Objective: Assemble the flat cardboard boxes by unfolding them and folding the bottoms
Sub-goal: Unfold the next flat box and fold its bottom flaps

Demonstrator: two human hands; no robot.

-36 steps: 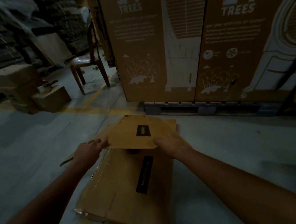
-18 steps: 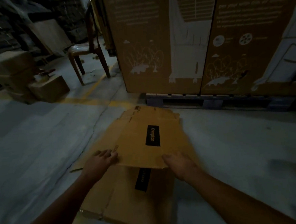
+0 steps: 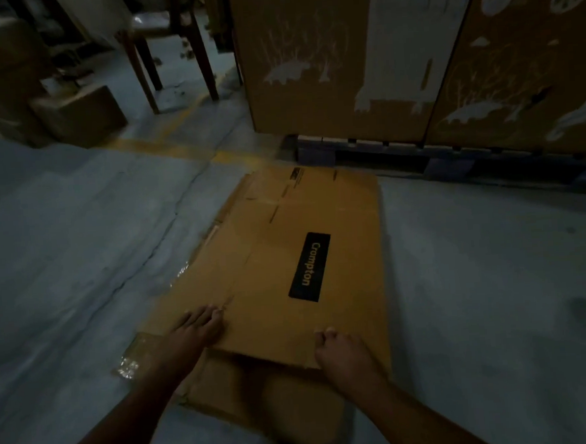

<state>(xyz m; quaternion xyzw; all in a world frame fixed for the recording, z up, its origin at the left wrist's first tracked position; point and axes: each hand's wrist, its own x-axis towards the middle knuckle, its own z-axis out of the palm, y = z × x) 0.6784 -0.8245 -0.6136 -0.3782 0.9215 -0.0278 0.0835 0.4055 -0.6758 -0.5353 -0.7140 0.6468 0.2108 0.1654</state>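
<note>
A flat brown cardboard box (image 3: 280, 257) with a black "Crompton" label lies on top of a stack of flat boxes (image 3: 278, 404) on the concrete floor. Its near edge is lifted slightly off the stack. My left hand (image 3: 195, 334) grips that near edge at its left side, fingers on top. My right hand (image 3: 340, 351) holds the same edge at the right, fingers curled over it. The stack's near end sticks out below both wrists, partly hidden by my arms.
Two tall printed cartons (image 3: 360, 53) stand on a pallet (image 3: 383, 151) just beyond the stack. A wooden chair (image 3: 171, 47) and small brown boxes (image 3: 75, 115) sit at the back left. A yellow floor line (image 3: 163, 150) runs behind. Torn clear tape (image 3: 128, 362) lies left of the stack.
Both hands have pulled the top flat box toward me along the stack, so it now covers the lower box's label. The view has tilted down.
</note>
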